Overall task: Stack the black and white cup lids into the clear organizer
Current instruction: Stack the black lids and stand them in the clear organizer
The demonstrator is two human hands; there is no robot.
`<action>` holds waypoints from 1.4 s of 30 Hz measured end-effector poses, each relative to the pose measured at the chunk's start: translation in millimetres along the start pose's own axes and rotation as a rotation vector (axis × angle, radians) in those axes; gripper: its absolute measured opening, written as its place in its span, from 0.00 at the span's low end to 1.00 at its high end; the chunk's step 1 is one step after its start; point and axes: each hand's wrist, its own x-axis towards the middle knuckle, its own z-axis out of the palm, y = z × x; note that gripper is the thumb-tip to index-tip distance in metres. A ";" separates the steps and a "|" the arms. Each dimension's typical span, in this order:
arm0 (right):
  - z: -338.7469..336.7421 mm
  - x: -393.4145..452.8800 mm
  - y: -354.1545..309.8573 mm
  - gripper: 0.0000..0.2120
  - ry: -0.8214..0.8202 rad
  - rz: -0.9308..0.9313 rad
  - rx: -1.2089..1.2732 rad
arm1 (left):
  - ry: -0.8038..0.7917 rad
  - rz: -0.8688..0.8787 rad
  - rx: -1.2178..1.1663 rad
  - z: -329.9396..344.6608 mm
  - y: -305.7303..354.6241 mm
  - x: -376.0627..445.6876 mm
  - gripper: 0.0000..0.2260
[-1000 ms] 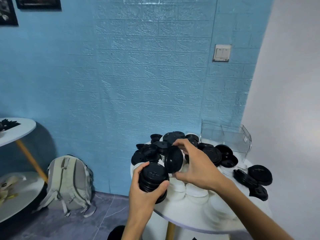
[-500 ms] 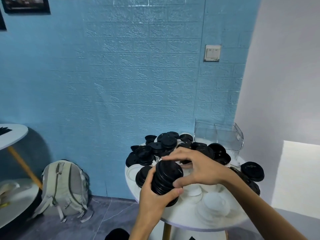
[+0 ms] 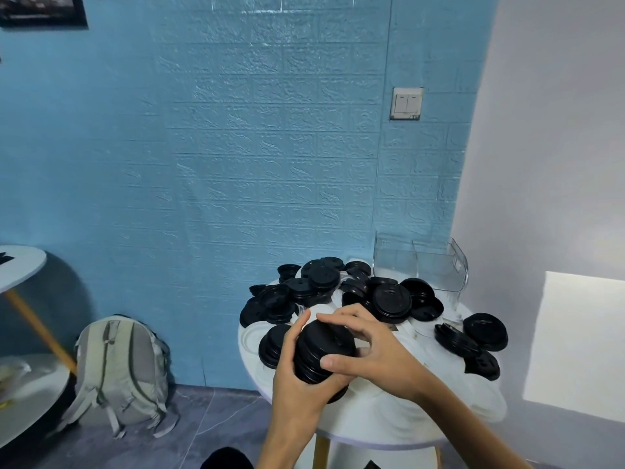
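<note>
Held over the round white desk [image 3: 372, 424]: a stack of black lids [image 3: 323, 353], tilted, cupped from below in the left hand [image 3: 297, 377], grip curled round it. Right hand [image 3: 368, 350] clamped on from 3 o'clock, thumb on the stack's side, fingers arched over its top. Loose black lids [image 3: 389, 301] heaped at 12 o'clock, white lids [image 3: 436, 377] alongside. Clear organizer [image 3: 436, 269] standing at 1 o'clock, well apart from the stack.

Over the round white counter [image 3: 389, 424], the left hand [image 3: 297, 377] grips a stack of black lids [image 3: 321, 350] from below while the right hand [image 3: 372, 350] curls its fingers [image 3: 334, 362] round its top, loose black lids [image 3: 389, 299] heaped behind before the clear organizer [image 3: 436, 265].
</note>
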 end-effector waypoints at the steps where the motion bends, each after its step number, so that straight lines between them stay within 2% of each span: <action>1: 0.3 -1.1 0.0 0.26 0.000 0.010 0.015 | 0.003 0.009 0.007 1.1 0.3 -0.5 0.42; 6: 2.0 -7.1 -1.2 0.24 -0.027 0.057 0.110 | 0.052 0.056 0.001 7.1 5.2 -2.8 0.34; 12: 10.4 -7.7 -10.5 0.15 0.048 0.117 0.256 | 0.077 0.054 -0.034 9.6 11.5 -1.4 0.34; 17: 10.0 -4.8 -15.2 0.16 0.077 0.133 0.317 | 0.105 0.011 -0.056 10.7 18.5 -3.2 0.39; 23: 9.9 -2.8 -13.9 0.15 0.124 0.138 0.292 | 0.124 0.057 -0.029 15.1 18.7 -1.2 0.30; 32: 9.2 -21.8 4.0 0.19 0.197 0.152 0.265 | 0.081 0.045 -0.036 30.0 2.6 -7.2 0.28; 36: -2.6 -26.6 11.2 0.17 0.159 0.176 0.190 | 0.071 0.033 -0.050 40.9 -2.7 -7.5 0.28; 40: -22.9 -31.1 14.0 0.29 0.102 0.221 -0.001 | 0.074 -0.002 -0.051 48.8 -7.2 -10.4 0.30; 42: -45.4 -33.4 9.5 0.31 0.148 0.223 -0.177 | 0.074 -0.029 -0.064 50.2 -8.5 -11.5 0.31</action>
